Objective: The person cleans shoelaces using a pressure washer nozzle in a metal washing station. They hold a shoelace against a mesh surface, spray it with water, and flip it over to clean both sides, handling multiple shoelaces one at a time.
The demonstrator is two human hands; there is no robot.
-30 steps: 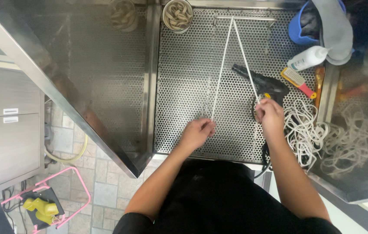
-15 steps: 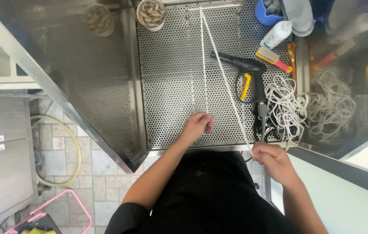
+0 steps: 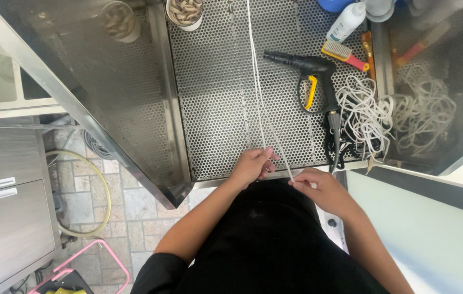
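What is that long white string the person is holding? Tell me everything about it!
The white string is thin, like cord, pulled into straight tight lines over the metal table full of holes. It comes down from the far edge of the table toward the person. The left hand pinches one strand and the right hand pinches another by the table's near edge. Where it is tied cannot be seen.

A perforated stainless-steel tabletop (image 3: 215, 109) carries a black spray gun with a yellow trigger (image 3: 310, 81), a tangled heap of white cord (image 3: 365, 117) just beside it, a yellow-and-red brush (image 3: 343, 54), a white plastic bottle (image 3: 346, 22) and a round cup of pale pieces (image 3: 184, 12) (contents unclear). Two taut white cords (image 3: 253, 81) run across it.
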